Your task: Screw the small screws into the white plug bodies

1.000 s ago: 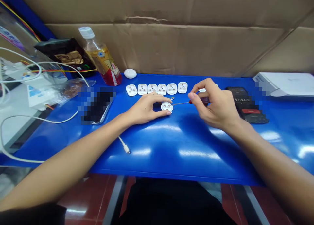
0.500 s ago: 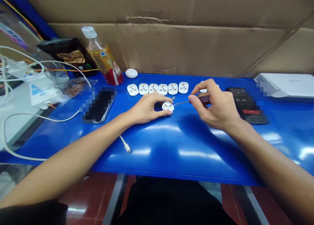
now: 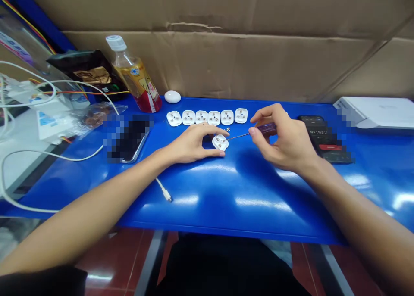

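Note:
My left hand [image 3: 194,144] rests on the blue table with its fingertips around a white round-pin plug body [image 3: 220,142], holding it flat. My right hand [image 3: 284,136] pinches a screwdriver with a dark red handle [image 3: 267,129]. Its thin steel shaft [image 3: 238,136] points left, and the tip ends just beside the plug body. Several more white plug bodies [image 3: 207,117] stand in a row just beyond my left fingers. A few tiny metal screws [image 3: 227,129] lie by the row's near side.
A drink bottle [image 3: 136,80] and a white earbud case [image 3: 172,97] stand at the back. Two blurred phones [image 3: 129,141] [image 3: 323,141] lie on either side of my hands. A white cable [image 3: 164,193] crosses the table. A white box [image 3: 378,113] sits at the right.
The plug body has turned slightly under my left fingers. My right hand has shifted a little, with the screwdriver still held beside the plug.

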A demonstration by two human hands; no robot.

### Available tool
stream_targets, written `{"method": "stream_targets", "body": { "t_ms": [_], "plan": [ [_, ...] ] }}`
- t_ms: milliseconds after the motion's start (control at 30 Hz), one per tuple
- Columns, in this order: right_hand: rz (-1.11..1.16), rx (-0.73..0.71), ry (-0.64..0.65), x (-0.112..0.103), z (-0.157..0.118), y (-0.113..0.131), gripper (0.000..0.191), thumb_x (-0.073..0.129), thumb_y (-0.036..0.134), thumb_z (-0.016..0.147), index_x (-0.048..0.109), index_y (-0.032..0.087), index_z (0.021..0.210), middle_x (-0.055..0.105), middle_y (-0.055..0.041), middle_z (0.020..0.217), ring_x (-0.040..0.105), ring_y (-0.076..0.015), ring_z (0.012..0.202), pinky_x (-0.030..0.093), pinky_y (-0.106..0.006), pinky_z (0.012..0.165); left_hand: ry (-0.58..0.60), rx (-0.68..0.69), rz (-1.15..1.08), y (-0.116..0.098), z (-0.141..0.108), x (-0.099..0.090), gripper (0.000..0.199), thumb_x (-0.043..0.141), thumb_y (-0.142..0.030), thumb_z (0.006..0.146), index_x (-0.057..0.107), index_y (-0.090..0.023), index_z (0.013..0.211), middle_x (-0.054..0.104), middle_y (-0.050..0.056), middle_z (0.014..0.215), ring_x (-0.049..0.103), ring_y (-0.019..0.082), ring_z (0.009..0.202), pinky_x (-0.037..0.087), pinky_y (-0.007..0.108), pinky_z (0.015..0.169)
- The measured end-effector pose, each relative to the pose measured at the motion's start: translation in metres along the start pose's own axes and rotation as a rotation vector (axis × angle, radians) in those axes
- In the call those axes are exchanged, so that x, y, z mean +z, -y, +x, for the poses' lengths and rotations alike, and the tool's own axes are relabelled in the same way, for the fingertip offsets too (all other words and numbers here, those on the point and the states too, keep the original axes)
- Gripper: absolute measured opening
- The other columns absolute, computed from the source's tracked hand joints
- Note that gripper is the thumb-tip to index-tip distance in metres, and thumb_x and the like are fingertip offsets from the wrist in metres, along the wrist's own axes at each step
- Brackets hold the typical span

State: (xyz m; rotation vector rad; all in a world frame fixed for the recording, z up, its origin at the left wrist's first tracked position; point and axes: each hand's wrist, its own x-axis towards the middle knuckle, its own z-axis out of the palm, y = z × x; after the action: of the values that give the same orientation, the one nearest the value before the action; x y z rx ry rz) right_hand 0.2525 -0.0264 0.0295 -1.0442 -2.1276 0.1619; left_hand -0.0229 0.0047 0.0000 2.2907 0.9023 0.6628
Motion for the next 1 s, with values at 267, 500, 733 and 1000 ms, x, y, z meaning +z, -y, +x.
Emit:
{"method": "stream_targets", "body": {
  "t_ms": [267, 500, 733, 1000],
  "plan": [
    [-0.068, -0.123, 0.043, -0.0011, -0.0027, 0.0032, 0.012, 0.064, 0.024, 0.097, 0.059, 0.023, 0.108, 0.078, -0.0056, 0.093, 0.074, -0.0210, 0.070, 0.056, -0.033, 0.061, 0.023, -0.009, -0.033, 0.0005, 0.0009, -0.0027, 0.049, 0.087, -0.044, 0.091, 0.078, -0.023, 0.135, 0.081, 0.008, 0.130, 0.076, 0.028, 0.118, 0.055, 0.039, 0.109],
    [-0.133, -0.085, 0.019, -0.0015, -0.0036, 0.0015, 0.010, 0.064, 0.028, 0.100, 0.061, 0.024, 0.108, 0.077, -0.0041, 0.088, 0.074, -0.0207, 0.066, 0.053, -0.032, 0.058, -0.001, 0.001, -0.008, 0.0004, 0.0003, -0.0006, 0.050, 0.089, -0.048, 0.089, 0.080, -0.023, 0.131, 0.082, 0.008, 0.124, 0.076, 0.028, 0.113, 0.055, 0.040, 0.104],
    [-0.117, -0.010, 0.008, -0.0015, -0.0045, -0.0026, 0.014, 0.067, 0.036, 0.100, 0.061, 0.025, 0.107, 0.076, -0.0030, 0.083, 0.075, -0.0232, 0.068, 0.054, -0.034, 0.059, 0.004, -0.012, -0.009, 0.0003, 0.0001, -0.0012, 0.049, 0.089, -0.048, 0.089, 0.080, -0.024, 0.131, 0.082, 0.007, 0.126, 0.075, 0.029, 0.115, 0.054, 0.041, 0.106],
    [-0.099, -0.024, 0.031, -0.0017, -0.0037, 0.0002, 0.005, 0.065, 0.029, 0.099, 0.062, 0.027, 0.096, 0.074, 0.0002, 0.077, 0.068, -0.0189, 0.059, 0.052, -0.032, 0.056, -0.025, -0.009, -0.030, 0.0001, 0.0006, -0.0008, 0.045, 0.089, -0.049, 0.088, 0.082, -0.024, 0.125, 0.083, 0.006, 0.122, 0.077, 0.028, 0.111, 0.055, 0.039, 0.102]
  ]
}}
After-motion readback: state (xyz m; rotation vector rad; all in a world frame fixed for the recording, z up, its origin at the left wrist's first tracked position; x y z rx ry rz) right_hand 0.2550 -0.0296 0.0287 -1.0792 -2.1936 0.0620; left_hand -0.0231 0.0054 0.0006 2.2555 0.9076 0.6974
